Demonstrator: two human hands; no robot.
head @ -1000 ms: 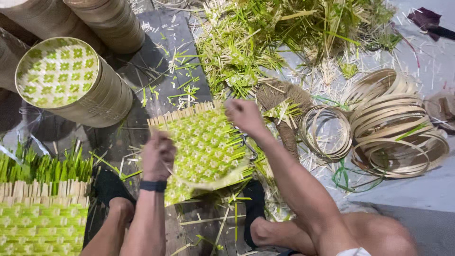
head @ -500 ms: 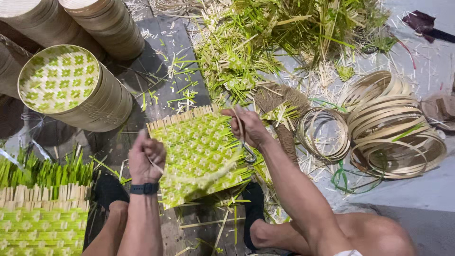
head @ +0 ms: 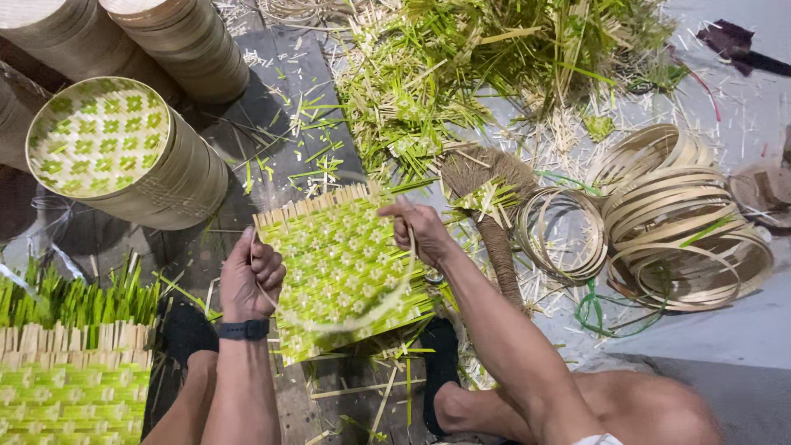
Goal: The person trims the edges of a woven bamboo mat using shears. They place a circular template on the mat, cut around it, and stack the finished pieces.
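A square mat woven from green and pale strips [head: 338, 255] lies on the dark boards between my knees. Over it hangs a thin pale bamboo hoop [head: 350, 326], blurred, about as wide as the mat. My left hand [head: 251, 278], with a black band on the wrist, grips the hoop at the mat's left edge. At the mat's upper right edge my right hand [head: 422, 232] is closed on the hoop's other side. The hoop's far arc shows faintly above the mat's top edge.
Round bamboo tubs with woven bottoms [head: 124, 152] are stacked at the upper left. A pile of bamboo hoops [head: 684, 227] lies right, a fibre brush [head: 488, 194] beside the mat, cut green strips [head: 494, 66] behind. Another woven mat [head: 66, 395] sits at bottom left.
My left hand has come off the mat's lower left and risen to its left edge. Both hands now hold the hoop spread over the mat.
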